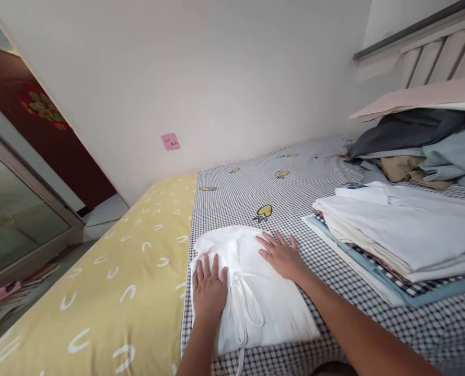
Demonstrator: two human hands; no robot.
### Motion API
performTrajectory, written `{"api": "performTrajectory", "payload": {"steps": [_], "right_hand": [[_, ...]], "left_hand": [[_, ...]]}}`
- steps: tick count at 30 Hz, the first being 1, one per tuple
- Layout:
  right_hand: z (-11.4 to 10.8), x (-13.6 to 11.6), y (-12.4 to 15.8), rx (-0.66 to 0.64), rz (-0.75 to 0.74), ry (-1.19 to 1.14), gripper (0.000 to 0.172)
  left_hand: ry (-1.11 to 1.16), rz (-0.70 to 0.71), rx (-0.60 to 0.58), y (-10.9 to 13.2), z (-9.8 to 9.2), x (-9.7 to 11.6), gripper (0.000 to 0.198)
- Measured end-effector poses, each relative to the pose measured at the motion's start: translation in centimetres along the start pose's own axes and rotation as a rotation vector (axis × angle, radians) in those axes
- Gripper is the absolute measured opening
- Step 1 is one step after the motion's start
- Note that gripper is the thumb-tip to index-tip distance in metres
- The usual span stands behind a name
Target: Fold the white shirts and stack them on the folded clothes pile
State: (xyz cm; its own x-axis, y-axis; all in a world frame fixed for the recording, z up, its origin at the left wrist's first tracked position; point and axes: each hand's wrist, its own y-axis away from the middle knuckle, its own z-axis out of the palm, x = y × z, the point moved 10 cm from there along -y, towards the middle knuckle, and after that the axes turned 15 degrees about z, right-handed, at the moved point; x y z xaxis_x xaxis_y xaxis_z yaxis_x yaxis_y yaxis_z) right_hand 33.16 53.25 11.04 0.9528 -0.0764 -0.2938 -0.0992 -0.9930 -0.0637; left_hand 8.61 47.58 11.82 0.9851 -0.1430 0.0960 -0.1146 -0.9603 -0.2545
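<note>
A folded white garment (269, 313) with a tied bow of thin white cord lies flat on the bed, close in front of me. Resting on its left side is my left hand (209, 287), palm down with the fingers stretched out. My right hand (282, 257) lies flat near the garment's upper right corner, its fingers spread. Both hands touch the cloth without gripping it. The bow (242, 303) sits between them, and one cord end trails past the garment's lower edge.
To the right is a stack of folded clothes (405, 224), a white shirt on top. Behind it, a loose heap of dark, grey and tan clothes (420, 136). The checked sheet (236, 203) meets a yellow cover (138, 261) at left. A white wall (224, 78) borders the bed's far side.
</note>
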Motion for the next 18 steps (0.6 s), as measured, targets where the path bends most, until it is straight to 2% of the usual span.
{"api": "performTrajectory", "payload": {"steps": [3,6,10,18], "right_hand": [[-0.4,-0.1,0.9,0.055,-0.004,-0.003,0.053],[-0.4,0.5,2.2,0.087,-0.010,-0.011,0.053],[-0.1,1.6,4.1,0.066,-0.048,-0.028,0.053],[-0.1,2.9,7.9,0.021,-0.061,-0.027,0.054]], "left_hand": [[0.006,0.003,-0.004,0.1,-0.2,0.2,0.060],[0.014,0.007,-0.058,0.2,-0.1,0.5,0.061],[0.057,0.000,-0.102,0.6,0.0,0.4,0.062],[0.092,0.027,-0.098,4.4,-0.6,-1.0,0.057]]}}
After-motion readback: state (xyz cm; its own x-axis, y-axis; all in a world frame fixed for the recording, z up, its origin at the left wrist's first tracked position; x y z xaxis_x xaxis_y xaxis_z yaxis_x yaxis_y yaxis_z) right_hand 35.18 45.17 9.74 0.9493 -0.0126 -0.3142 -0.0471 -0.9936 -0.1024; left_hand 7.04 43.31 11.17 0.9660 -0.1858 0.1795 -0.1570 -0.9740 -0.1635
